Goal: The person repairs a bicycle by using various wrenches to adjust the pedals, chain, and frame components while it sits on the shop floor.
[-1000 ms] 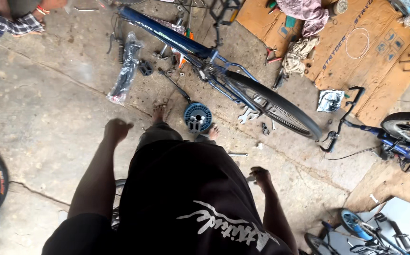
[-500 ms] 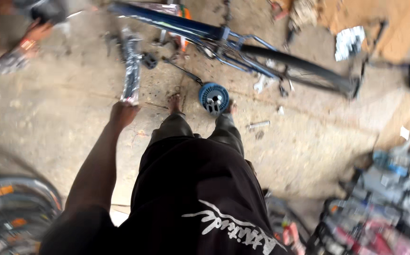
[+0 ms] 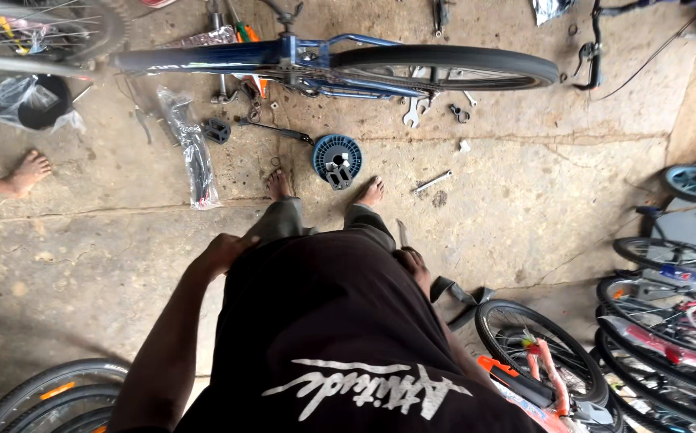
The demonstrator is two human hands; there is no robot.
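Left hand (image 3: 223,250) curled loosely at the hip, touching black shirt (image 3: 316,321), holding nothing, right hand (image 3: 413,265) by the other hip, grip impossible to tell, blue disc (image 3: 337,159) on floor ahead of both hands, between bare feet (image 3: 280,186), bicycle (image 3: 340,64) lying beyond it, spanner (image 3: 433,182) ahead of right hand.

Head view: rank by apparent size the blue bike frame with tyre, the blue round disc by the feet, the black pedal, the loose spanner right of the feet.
1. blue bike frame with tyre, by far the largest
2. blue round disc
3. spanner and black pedal: the spanner is longer and thinner, the pedal blockier, so I won't rank them.
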